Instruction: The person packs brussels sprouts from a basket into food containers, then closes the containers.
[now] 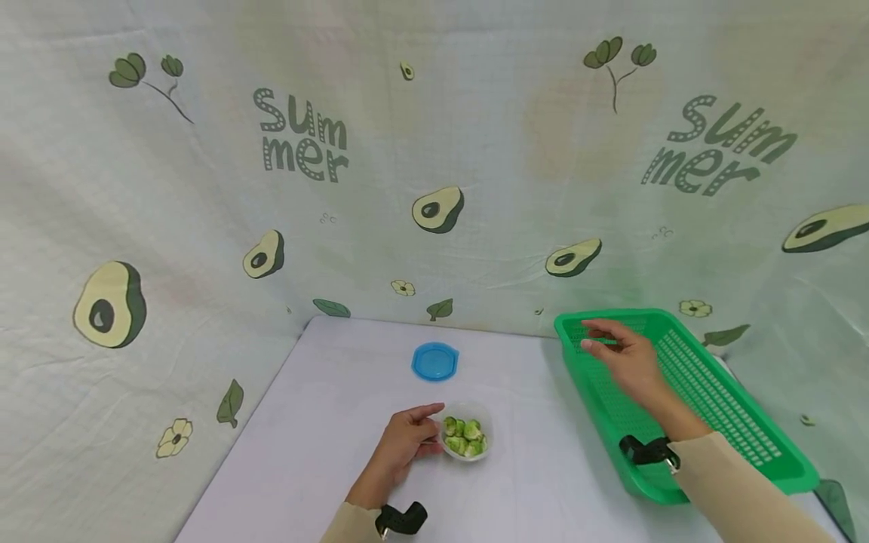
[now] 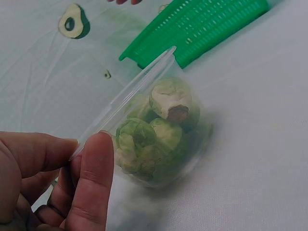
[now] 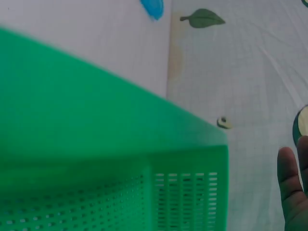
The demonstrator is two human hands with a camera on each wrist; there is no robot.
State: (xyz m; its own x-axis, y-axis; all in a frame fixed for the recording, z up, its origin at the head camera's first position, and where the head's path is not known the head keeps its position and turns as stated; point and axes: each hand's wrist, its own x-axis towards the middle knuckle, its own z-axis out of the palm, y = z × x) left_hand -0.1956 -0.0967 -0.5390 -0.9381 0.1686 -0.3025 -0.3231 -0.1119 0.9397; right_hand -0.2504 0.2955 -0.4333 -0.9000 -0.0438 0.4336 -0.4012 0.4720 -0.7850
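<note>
A clear plastic bowl (image 1: 490, 431) stands on the white table, with several Brussels sprouts (image 1: 465, 437) inside. My left hand (image 1: 406, 445) pinches the bowl's left rim between thumb and fingers, as the left wrist view shows close up with the sprouts (image 2: 159, 130) behind the clear wall. My right hand (image 1: 627, 366) is held over the green basket (image 1: 736, 411), its fingers loosely bent and nothing in them. In the right wrist view, the fingertips (image 3: 288, 178) show at the right edge, beyond the basket's wall (image 3: 106, 115).
Behind the bowl, a blue lid (image 1: 435, 362) lies flat on the table (image 1: 339, 407). The slotted basket takes up the table's right side. A cloth (image 1: 502, 151) printed with avocados hangs along the back and sides.
</note>
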